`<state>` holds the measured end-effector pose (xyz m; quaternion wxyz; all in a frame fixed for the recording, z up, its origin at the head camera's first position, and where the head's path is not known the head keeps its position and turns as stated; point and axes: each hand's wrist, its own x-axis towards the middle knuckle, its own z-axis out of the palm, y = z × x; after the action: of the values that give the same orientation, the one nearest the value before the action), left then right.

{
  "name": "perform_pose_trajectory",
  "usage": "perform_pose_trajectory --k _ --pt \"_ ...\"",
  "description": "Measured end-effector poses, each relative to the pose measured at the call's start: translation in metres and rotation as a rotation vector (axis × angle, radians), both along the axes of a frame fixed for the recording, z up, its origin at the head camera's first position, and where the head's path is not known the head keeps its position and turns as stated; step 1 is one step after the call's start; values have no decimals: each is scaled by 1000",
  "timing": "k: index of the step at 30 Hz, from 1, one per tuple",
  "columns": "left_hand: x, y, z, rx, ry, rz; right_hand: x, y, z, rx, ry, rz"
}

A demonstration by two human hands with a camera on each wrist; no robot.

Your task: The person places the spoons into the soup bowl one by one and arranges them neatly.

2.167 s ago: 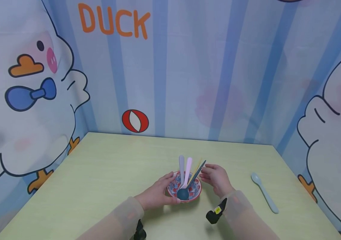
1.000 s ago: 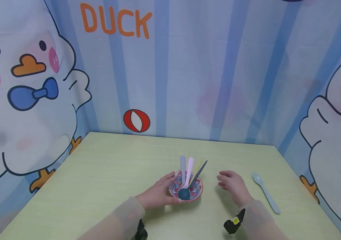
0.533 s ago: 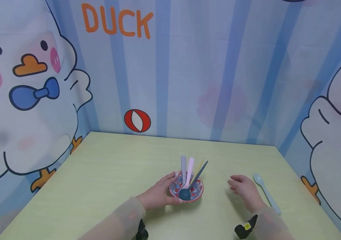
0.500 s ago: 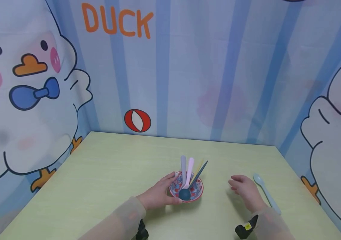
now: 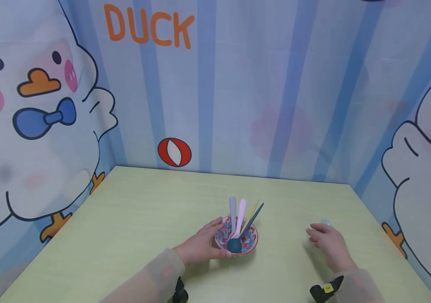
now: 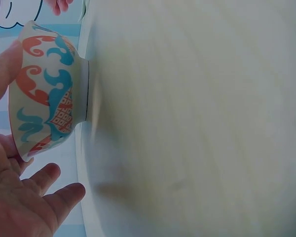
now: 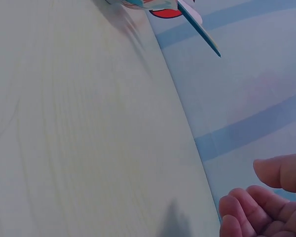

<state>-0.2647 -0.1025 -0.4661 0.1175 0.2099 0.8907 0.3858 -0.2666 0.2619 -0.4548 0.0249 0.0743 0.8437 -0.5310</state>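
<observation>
My left hand (image 5: 202, 244) grips the rim of a red, white and blue patterned bowl (image 5: 252, 243), thumb on the near side and fingers at the far side. The bowl (image 6: 47, 94) stands upright on its foot in the left wrist view. Leaning in it are a lilac handle (image 5: 232, 210), a pink spoon (image 5: 241, 212), a thin yellow handle (image 5: 252, 211) and a dark teal spoon (image 5: 234, 245). My right hand (image 5: 331, 246), loosely curled with nothing in it, is over a light blue spoon (image 5: 325, 221), hiding all but its tip.
The pale yellow table (image 5: 162, 202) runs back to a striped curtain (image 5: 238, 84) printed with ducks. In the right wrist view the teal handle (image 7: 201, 29) sticks out past the bowl's rim.
My right hand has moved from beside the bowl to the right, and now covers most of the light blue spoon. My left hand stays on the bowl.
</observation>
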Motion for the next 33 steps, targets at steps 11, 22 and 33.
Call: perform_pose_trajectory --k 11,22,33 --pt "0 1 -1 -3 6 -4 8 25 0 58 -1 -98" --pt "1 0 1 4 -8 -2 12 43 -3 192 -47 -226" --pt "0 1 1 3 0 -10 12 51 -13 220 -128 -404"
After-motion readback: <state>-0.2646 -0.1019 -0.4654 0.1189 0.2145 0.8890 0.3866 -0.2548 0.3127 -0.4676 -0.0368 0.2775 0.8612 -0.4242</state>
